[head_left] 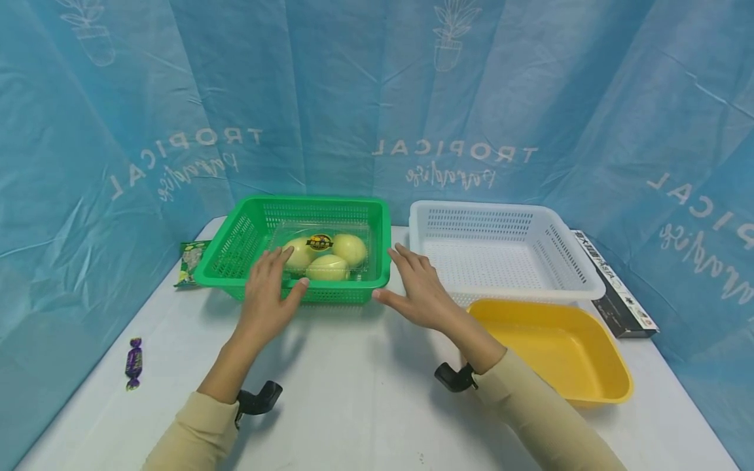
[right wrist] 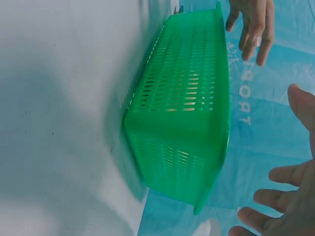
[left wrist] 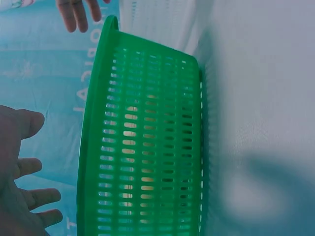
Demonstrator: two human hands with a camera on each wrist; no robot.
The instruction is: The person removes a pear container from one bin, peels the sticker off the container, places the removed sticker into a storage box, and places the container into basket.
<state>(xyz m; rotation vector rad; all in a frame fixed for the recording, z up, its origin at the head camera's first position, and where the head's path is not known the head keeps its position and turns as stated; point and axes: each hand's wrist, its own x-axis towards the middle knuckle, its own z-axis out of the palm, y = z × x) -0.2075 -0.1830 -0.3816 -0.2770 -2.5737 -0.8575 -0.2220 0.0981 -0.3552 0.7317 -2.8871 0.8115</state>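
A green slotted plastic basket (head_left: 230, 282) stands at the back of the white table. Inside it lies a clear plastic box (head_left: 281, 230) with a dark label, holding 3 pale yellow-green round fruits (head_left: 327, 267). My left hand (head_left: 268, 291) hovers over the basket's front rim, fingers spread and pointing forward. Beside the basket's front right corner is my right hand (head_left: 415, 288), its fingers extended and apart. Both wrist views show the basket's slotted wall (left wrist: 142, 137) with fingers clear of it, and neither hand grips anything.
To the right stand a white slotted basket (head_left: 506, 294) and, in front of it, a yellow tub (head_left: 554, 347). A dark long box (head_left: 624, 301) lies at the right edge. On the left are a green packet (head_left: 190, 263) and a purple wrapped candy (head_left: 134, 364). Blue curtains (head_left: 330, 98) enclose the table.
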